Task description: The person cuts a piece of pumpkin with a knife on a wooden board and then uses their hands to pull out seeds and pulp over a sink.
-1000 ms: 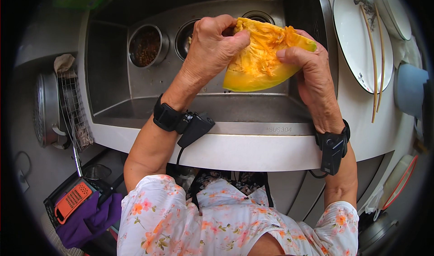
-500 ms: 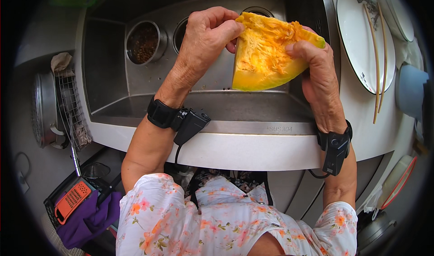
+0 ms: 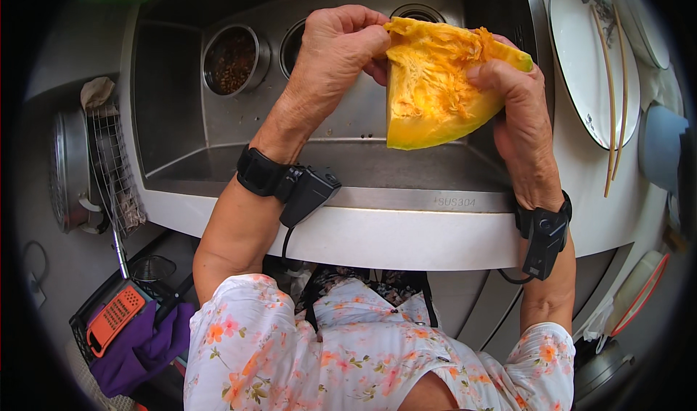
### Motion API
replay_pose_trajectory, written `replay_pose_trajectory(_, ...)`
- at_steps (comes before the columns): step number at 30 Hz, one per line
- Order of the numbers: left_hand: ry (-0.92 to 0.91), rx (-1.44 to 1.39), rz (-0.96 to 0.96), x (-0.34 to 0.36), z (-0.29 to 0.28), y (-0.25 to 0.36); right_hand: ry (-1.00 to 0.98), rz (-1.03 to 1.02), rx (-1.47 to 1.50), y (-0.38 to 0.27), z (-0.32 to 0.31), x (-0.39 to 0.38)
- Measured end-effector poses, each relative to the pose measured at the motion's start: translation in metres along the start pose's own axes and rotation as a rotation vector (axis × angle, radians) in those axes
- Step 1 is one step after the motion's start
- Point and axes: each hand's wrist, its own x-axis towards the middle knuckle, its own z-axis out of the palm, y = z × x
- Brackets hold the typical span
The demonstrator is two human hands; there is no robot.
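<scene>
A wedge of pumpkin (image 3: pixel 432 91) with stringy orange pulp and a yellow-green rind is held up over the steel sink (image 3: pixel 327 168). Its pulpy inner side faces me. My right hand (image 3: pixel 517 106) grips the wedge at its right end, thumb on the pulp and the other fingers behind. At the upper left corner, my left hand (image 3: pixel 337 51) pinches the wedge's edge between thumb and fingers. A round metal bowl (image 3: pixel 254 66) with brownish bits in dark liquid stands in the sink, left of my left hand.
On the right counter lies an oval white plate (image 3: pixel 581 70) with a pair of chopsticks (image 3: pixel 610 99) across it. Beyond it is a light blue container (image 3: pixel 661 149). A wire rack (image 3: pixel 115 164) stands left of the sink; an orange grater (image 3: pixel 116 320) sits lower left.
Both hands and the pumpkin wedge have shifted slightly right, and the wedge has turned a little. My left hand still pinches its corner.
</scene>
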Motion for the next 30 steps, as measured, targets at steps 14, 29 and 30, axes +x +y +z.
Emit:
replay_pose_trajectory(14, -0.08, 0.053, 0.002, -0.003, 0.0, 0.005, -0.023, 0.012, -0.037, -0.001, 0.0, -0.002)
replay_pose_trajectory(29, -0.07, -0.475, -0.068, 0.002, -0.019, -0.006, 0.001, 0.088, 0.389, 0.002, -0.008, 0.005)
replay_pose_trajectory(30, -0.048, -0.481, -0.075, 0.002, -0.018, -0.007, -0.003, 0.081, 0.387, 0.001, -0.008, 0.005)
